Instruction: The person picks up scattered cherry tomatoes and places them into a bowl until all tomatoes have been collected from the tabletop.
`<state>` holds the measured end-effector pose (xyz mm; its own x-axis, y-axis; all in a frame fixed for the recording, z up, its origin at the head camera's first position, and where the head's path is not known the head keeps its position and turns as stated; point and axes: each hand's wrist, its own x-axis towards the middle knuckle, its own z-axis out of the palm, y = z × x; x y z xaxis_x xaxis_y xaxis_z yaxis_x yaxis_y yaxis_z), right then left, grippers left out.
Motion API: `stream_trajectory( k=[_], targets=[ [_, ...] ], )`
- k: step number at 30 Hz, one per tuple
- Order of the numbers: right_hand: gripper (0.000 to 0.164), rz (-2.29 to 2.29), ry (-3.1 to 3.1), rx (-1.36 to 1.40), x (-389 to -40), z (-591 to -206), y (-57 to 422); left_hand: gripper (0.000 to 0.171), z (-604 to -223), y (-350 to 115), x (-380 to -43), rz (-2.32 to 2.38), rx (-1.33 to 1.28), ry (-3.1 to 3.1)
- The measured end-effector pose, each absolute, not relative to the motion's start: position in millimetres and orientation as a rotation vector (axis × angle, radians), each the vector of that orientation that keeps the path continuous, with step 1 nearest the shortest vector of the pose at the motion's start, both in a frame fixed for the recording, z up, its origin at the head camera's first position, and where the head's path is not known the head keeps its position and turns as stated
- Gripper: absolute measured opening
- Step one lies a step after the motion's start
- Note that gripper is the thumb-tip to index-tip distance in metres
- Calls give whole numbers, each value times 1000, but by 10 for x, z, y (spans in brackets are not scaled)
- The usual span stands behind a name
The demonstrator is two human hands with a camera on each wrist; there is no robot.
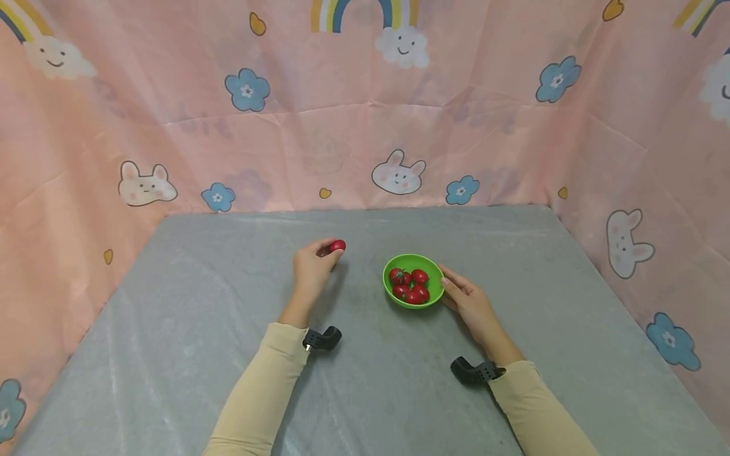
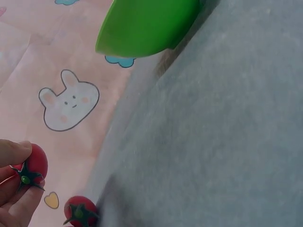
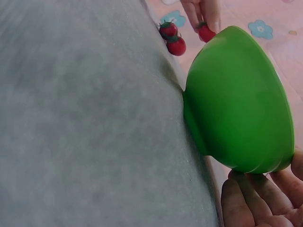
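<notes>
My left hand (image 1: 310,271) pinches a red cherry tomato (image 1: 338,245) between thumb and fingers, raised above the table to the left of the bowl. Its green calyx shows in the left wrist view. A green bowl (image 1: 410,261) stands upright on the table with several cherry tomatoes (image 1: 419,277) inside. At the bowl's right side, my right hand (image 1: 470,307) grips it, thumb at the rim and fingers against the outer wall. Two more tomatoes (image 3: 176,46) lie on the table near my left hand in the right wrist view; the head view does not show them.
A grey cloth covers the table (image 1: 365,392). Pink printed curtain (image 1: 319,133) hangs along the back and both sides. Each wrist wears a black camera band (image 1: 324,339).
</notes>
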<state>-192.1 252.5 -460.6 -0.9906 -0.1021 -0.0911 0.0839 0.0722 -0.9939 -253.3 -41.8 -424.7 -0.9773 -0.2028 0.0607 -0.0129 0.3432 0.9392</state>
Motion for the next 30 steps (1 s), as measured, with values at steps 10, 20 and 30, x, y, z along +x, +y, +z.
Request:
stream_trajectory(
  k=[10,20,30],
  targets=[
    [55,-2053,2196,-19,-1909,-4590,2527,29,-4247,-258,-2496,-1698,79,-2446],
    [56,-2052,2198,-27,-1914,-4602,2537,30,-4241,28,-2363,-1825,-58,-2457],
    [55,-2068,2187,-24,-1921,-4598,2524,31,-4202,288,-2291,-1920,-188,-2492]
  ],
)
